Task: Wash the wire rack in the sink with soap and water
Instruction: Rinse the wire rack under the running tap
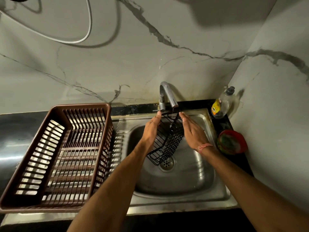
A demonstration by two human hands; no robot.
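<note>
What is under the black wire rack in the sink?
The sink drain lies under the wire rack's lower end, partly showing. The basin floor directly behind the rack is mostly covered.

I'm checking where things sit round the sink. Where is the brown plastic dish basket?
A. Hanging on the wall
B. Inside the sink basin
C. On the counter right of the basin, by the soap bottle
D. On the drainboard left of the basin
D: the brown plastic dish basket stands on the drainboard left of the sink basin, while the soap bottle is at the right back corner.
</note>
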